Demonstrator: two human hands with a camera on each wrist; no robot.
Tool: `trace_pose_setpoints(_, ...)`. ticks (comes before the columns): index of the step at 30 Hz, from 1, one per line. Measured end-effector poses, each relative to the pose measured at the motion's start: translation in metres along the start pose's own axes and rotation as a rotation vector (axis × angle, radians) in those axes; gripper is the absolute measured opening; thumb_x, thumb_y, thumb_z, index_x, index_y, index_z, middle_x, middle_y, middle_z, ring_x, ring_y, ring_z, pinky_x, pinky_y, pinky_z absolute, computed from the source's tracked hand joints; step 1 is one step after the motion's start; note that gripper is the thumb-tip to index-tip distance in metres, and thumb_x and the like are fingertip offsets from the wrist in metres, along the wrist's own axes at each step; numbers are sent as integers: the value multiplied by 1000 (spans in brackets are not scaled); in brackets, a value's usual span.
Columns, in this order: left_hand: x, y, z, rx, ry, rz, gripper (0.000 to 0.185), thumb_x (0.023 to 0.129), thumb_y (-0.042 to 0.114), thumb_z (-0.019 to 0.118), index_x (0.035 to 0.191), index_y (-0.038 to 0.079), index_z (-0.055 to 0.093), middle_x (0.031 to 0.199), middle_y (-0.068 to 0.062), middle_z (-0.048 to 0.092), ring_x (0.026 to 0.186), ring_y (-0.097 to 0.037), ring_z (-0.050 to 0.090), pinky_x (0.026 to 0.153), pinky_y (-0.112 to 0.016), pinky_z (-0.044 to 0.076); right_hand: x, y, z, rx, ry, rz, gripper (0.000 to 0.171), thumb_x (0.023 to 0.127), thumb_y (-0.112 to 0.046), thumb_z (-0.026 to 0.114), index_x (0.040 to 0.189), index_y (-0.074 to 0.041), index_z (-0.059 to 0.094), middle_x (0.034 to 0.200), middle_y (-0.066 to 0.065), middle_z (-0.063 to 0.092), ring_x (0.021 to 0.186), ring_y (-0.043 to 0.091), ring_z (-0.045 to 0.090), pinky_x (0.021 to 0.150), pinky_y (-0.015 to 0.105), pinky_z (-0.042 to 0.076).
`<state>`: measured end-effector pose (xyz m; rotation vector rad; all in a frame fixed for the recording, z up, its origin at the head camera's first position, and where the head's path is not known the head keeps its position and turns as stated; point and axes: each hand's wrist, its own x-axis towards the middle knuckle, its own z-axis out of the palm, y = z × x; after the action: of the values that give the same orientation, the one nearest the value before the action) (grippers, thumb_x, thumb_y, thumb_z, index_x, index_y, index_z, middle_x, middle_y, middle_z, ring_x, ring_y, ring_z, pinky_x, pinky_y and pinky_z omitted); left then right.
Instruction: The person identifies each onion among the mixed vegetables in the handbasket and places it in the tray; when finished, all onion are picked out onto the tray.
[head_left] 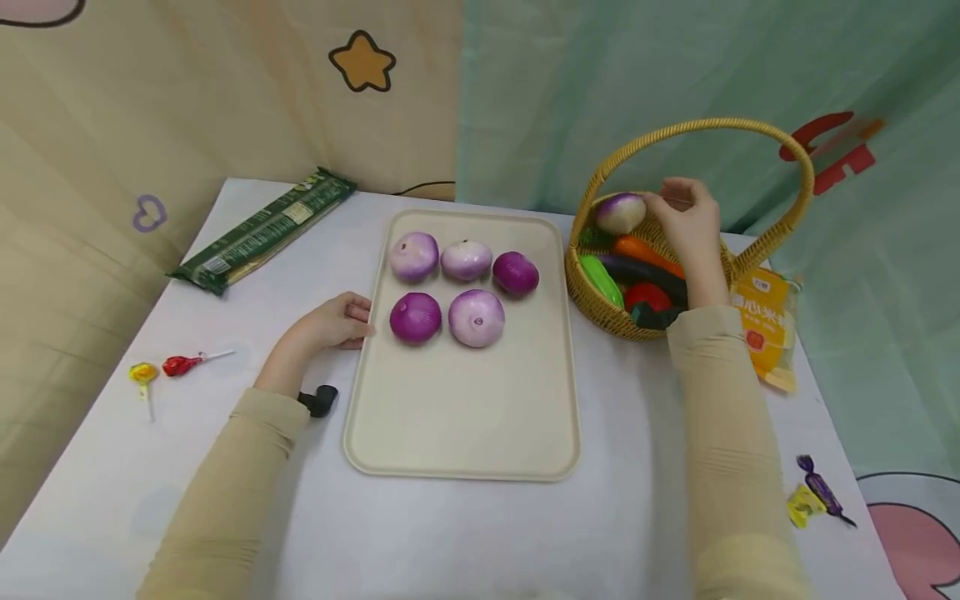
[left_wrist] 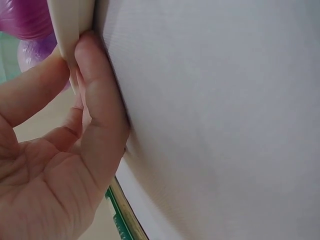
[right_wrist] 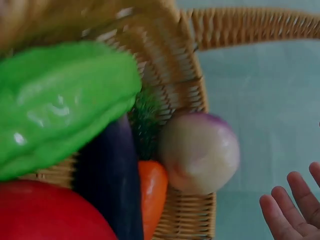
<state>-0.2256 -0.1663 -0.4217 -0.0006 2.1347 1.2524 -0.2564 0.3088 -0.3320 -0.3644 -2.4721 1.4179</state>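
Observation:
My left hand (head_left: pixel 333 323) pinches the left rim of a cream tray (head_left: pixel 463 417), thumb on the edge and fingers under it in the left wrist view. Several purple onions, such as a dark one (head_left: pixel 416 317) and a paler one (head_left: pixel 477 318), lie in two rows on the tray's far half. Over the wicker basket (head_left: pixel 596 307), on the right, is my right hand (head_left: pixel 688 223), beside a white and purple turnip (right_wrist: pixel 202 152) that rests at the basket's edge. The right wrist view shows its fingers (right_wrist: pixel 287 215) extended, apart from the turnip, holding nothing.
The basket also holds a green vegetable (right_wrist: pixel 65 100), an eggplant (right_wrist: pixel 112 175), a carrot (right_wrist: pixel 151 195) and a tomato (head_left: pixel 647 297). Its tall handle (head_left: pixel 705 125) arches over it. Around lie a green packet (head_left: pixel 266 229), two lollipops (head_left: pixel 182 364), a yellow snack bag (head_left: pixel 768 325) and wrapped candies (head_left: pixel 821 486).

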Motion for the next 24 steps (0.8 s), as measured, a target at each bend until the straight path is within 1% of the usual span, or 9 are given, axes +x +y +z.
trace_pose_setpoints(2, -1, -1, 0, 3, 3, 1, 54, 97, 3, 53, 144, -10, 27, 122, -18, 44, 89, -10, 54, 75, -18, 55, 8, 3, 1, -8, -19, 28, 58, 91, -43, 66, 139, -14, 50, 127, -4, 53, 122, 17, 50, 107, 33, 43)
trace_pose_setpoints(4, -1, -1, 1, -5, 4, 2, 54, 97, 3, 53, 143, -10, 27, 122, -18, 44, 89, -10, 54, 75, -18, 55, 15, 7, 4, -17, -43, 46, 64, 91, -44, 65, 143, -12, 45, 138, 4, 48, 130, 23, 46, 109, 36, 43)
trace_pose_setpoints(6, -2, -1, 1, -5, 8, 7, 54, 97, 2, 53, 143, -10, 28, 121, -18, 45, 88, -10, 54, 75, -18, 55, 22, 12, 8, -30, -75, 65, 70, 91, -45, 65, 146, -10, 40, 145, 11, 43, 135, 27, 43, 111, 38, 41)
trace_pose_setpoints(8, -3, -1, 2, -6, 8, 6, 54, 97, 3, 53, 143, -10, 28, 120, -18, 45, 88, -10, 54, 75, -19, 55, 27, 17, 12, -54, -111, 69, 74, 92, -45, 63, 149, -8, 35, 150, 16, 37, 137, 31, 40, 112, 43, 40)
trace_pose_setpoints(12, -4, 0, 2, -1, 13, 0, 53, 97, 4, 54, 143, -9, 30, 119, -17, 47, 89, -11, 55, 76, -20, 56, 35, 25, 17, -109, -178, 74, 83, 93, -46, 62, 154, -4, 24, 154, 23, 30, 138, 37, 35, 112, 50, 36)
trace_pose_setpoints(15, -4, -1, 3, 1, 15, -5, 53, 97, 4, 55, 143, -8, 30, 119, -17, 47, 91, -12, 56, 77, -21, 56, 40, 31, 22, -141, -227, 95, 89, 93, -46, 62, 155, -2, 16, 156, 25, 26, 140, 39, 32, 114, 52, 34)
trace_pose_setpoints(17, -5, -1, 3, 1, 16, -4, 54, 97, 4, 55, 143, -9, 30, 120, -18, 47, 91, -13, 56, 78, -21, 56, 42, 35, 25, -162, -251, 104, 90, 93, -45, 62, 155, -1, 15, 157, 25, 24, 141, 40, 30, 115, 53, 33)
trace_pose_setpoints(19, -5, -2, 3, 2, 18, -5, 53, 97, 4, 55, 143, -9, 30, 120, -18, 47, 91, -13, 56, 77, -21, 56, 43, 38, 29, -170, -256, 110, 90, 92, -44, 64, 154, 0, 17, 156, 25, 25, 141, 40, 31, 115, 53, 33)
trace_pose_setpoints(24, -4, -2, 2, -6, 21, -1, 52, 97, 4, 54, 142, -8, 31, 121, -18, 47, 91, -12, 56, 77, -21, 56, 43, 38, 35, -161, -221, 119, 91, 86, -40, 73, 148, 1, 21, 153, 27, 28, 140, 39, 34, 116, 50, 33)
